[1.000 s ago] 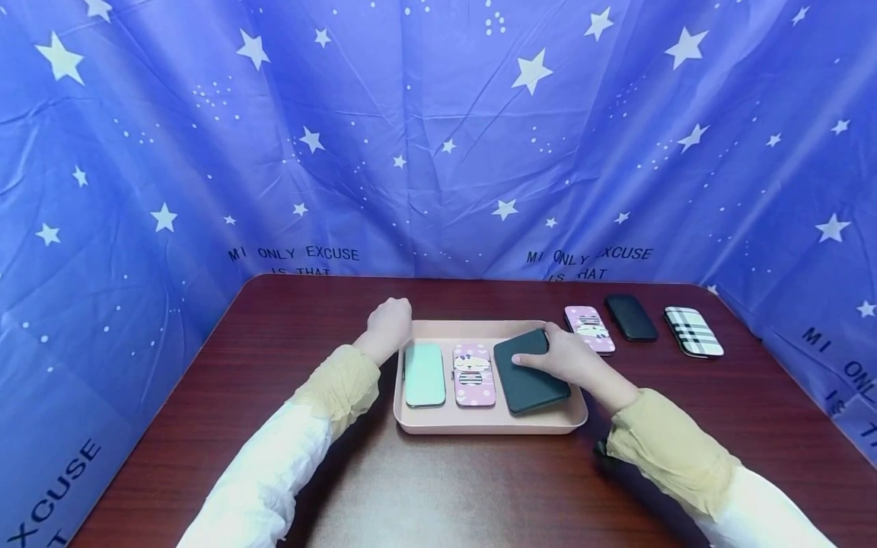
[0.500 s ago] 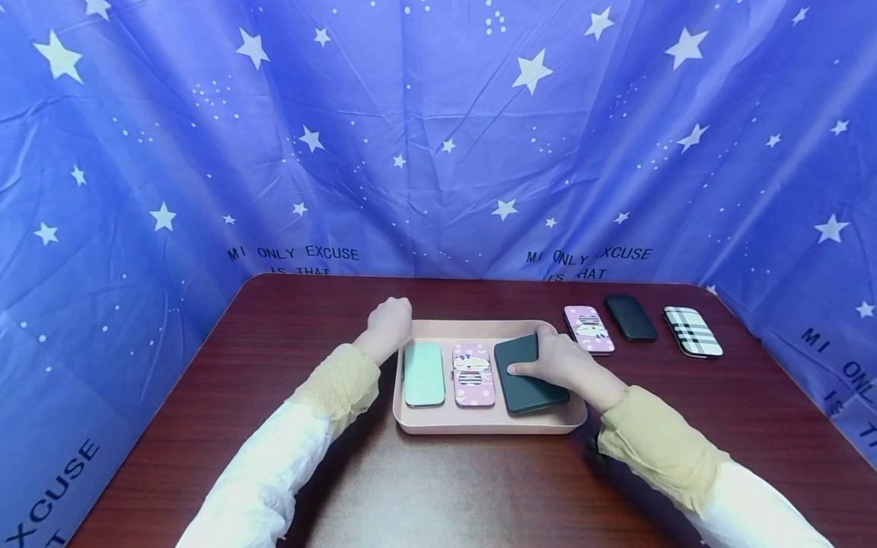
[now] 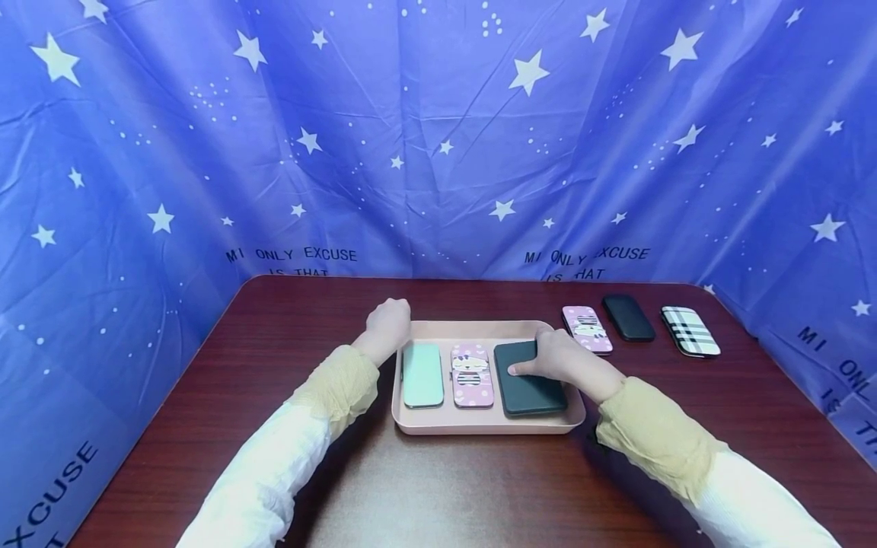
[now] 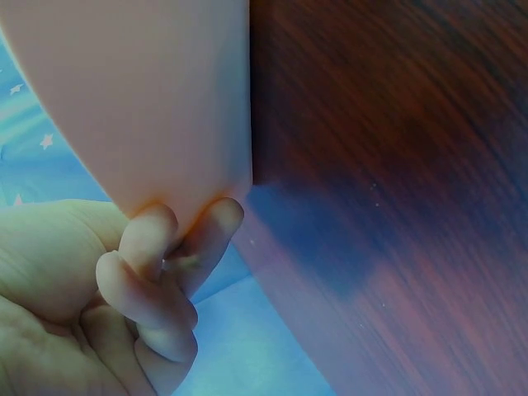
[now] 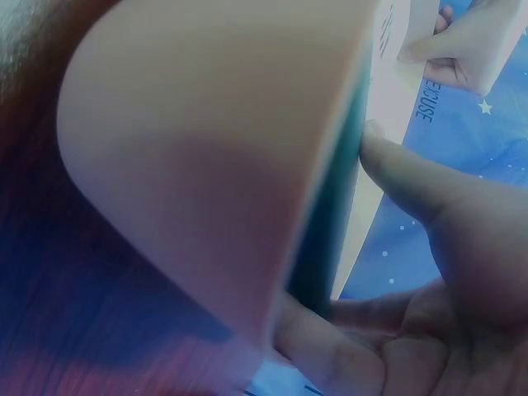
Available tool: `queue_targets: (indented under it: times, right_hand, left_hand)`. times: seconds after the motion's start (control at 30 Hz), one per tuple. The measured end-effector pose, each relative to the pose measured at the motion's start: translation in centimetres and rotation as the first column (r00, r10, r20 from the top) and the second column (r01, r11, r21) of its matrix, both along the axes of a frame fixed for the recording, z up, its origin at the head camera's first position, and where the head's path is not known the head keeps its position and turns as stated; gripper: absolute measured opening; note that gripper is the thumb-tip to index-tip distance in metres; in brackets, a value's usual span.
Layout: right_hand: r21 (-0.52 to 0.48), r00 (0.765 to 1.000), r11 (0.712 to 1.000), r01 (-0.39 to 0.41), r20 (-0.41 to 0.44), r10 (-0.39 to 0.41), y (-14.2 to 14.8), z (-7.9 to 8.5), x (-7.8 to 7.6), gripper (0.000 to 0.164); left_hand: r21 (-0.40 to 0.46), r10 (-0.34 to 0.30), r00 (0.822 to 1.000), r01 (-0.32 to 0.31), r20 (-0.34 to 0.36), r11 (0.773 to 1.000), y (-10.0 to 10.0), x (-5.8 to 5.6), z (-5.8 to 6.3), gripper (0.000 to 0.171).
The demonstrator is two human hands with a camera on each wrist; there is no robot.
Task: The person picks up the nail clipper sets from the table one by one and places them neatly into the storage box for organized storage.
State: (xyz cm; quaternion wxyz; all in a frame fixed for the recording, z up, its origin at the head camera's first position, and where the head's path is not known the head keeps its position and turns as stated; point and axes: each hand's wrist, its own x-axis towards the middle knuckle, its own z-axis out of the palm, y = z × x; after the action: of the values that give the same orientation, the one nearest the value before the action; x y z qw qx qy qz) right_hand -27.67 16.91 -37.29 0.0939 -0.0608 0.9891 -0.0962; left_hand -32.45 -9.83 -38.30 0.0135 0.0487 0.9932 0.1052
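My left hand (image 3: 387,326) pinches the far left corner of a pale pink tray (image 3: 452,426); in the left wrist view, curled fingertips (image 4: 221,216) meet the tray's wall (image 4: 165,107). Over the tray's right end, my right hand (image 3: 565,358) holds a dark green flat case (image 3: 530,394), thumb on its top face and the other fingers at its far right edge. The right wrist view shows the case's dark edge (image 5: 326,239) just inside the tray wall. To its left lie a pink cat-print case (image 3: 473,377) and a mint green case (image 3: 422,374).
Behind the tray on the right lie another pink cat-print case (image 3: 587,330), a black case (image 3: 628,317) and a plaid case (image 3: 690,332). A blue star-print curtain (image 3: 438,190) hangs behind the dark wood table (image 3: 425,487).
The dark green case has turned from a slant to sit nearly in line with the other cases in the tray. My right hand shifted slightly left with it; my left hand stayed at the corner.
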Motion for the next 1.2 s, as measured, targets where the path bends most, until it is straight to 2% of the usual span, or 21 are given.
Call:
queue_targets:
  times: [0.17,0.27,0.47,0.7,0.93,1.03,1.2]
  right_hand:
    - [-0.028,0.996,0.999,0.037,0.082,-0.035,0.11,-0.01,-0.19,0.084]
    - [-0.033,0.995,0.998,0.048,0.092,-0.045,0.10,-0.01,-0.30,0.082]
    - [-0.024,0.997,0.999,0.037,0.071,-0.035,-0.03,-0.01,-0.27,0.073]
    - [0.000,0.999,1.000,0.017,0.036,-0.017,-0.16,0.04,-0.13,0.081]
    - [0.026,1.000,1.000,-0.013,0.000,0.013,-0.21,0.18,0.01,0.072]
    - [0.030,1.000,0.999,-0.021,-0.020,0.021,-0.19,0.18,0.14,0.071]
    - [0.018,1.000,1.000,-0.003,0.012,0.003,-0.05,0.28,0.40,0.062]
  left_hand:
    - [0.005,0.000,1.000,0.000,-0.003,1.000,0.05,0.06,-0.03,0.014]
    - [0.003,0.001,1.000,-0.001,-0.006,1.000,0.07,0.11,0.00,0.015]
    - [-0.006,-0.003,1.000,0.003,-0.020,1.000,0.07,0.20,0.16,0.013]
    - [-0.015,-0.005,1.000,0.004,-0.029,1.000,0.13,0.41,0.30,0.013]
    - [-0.014,-0.011,1.000,0.011,-0.021,1.000,-0.04,0.30,0.44,0.015]
    - [0.006,-0.023,1.000,0.023,0.018,1.000,-0.22,0.08,0.48,0.014]
    - [0.056,-0.034,0.990,0.027,0.135,0.998,-0.55,-0.38,0.59,0.009]
